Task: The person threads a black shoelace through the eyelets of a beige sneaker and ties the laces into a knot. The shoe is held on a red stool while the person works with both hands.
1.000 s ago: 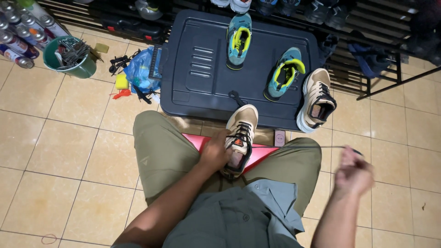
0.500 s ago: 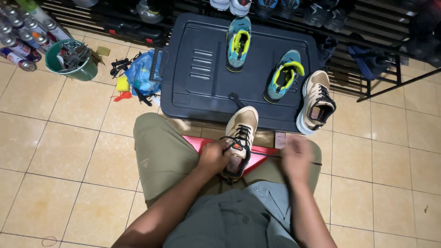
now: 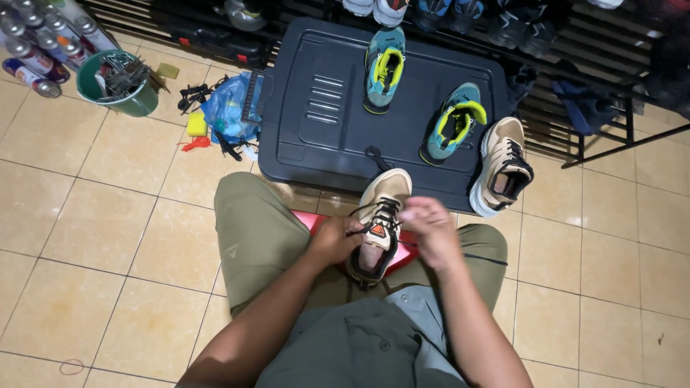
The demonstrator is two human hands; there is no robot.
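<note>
A tan sneaker with black laces (image 3: 382, 192) rests between my knees over a red stool (image 3: 310, 218). My left hand (image 3: 333, 238) grips the shoe's left side and pinches a black lace near the tongue. At the laces on the shoe's right side is my right hand (image 3: 431, 228), fingers curled on a lace end. The matching tan sneaker (image 3: 501, 164) stands at the right edge of a dark plastic lid (image 3: 316, 129).
Two teal and yellow sneakers (image 3: 383, 69) (image 3: 453, 129) sit on the lid. A shoe rack (image 3: 575, 43) lines the back. A green bucket of tools (image 3: 122, 82), spray cans (image 3: 32, 43) and a blue bag (image 3: 230, 115) lie at the left on the tiled floor.
My right hand, which was far out to the right pulling a lace, has come back in to the shoe's laces. The left hand stays on the shoe.
</note>
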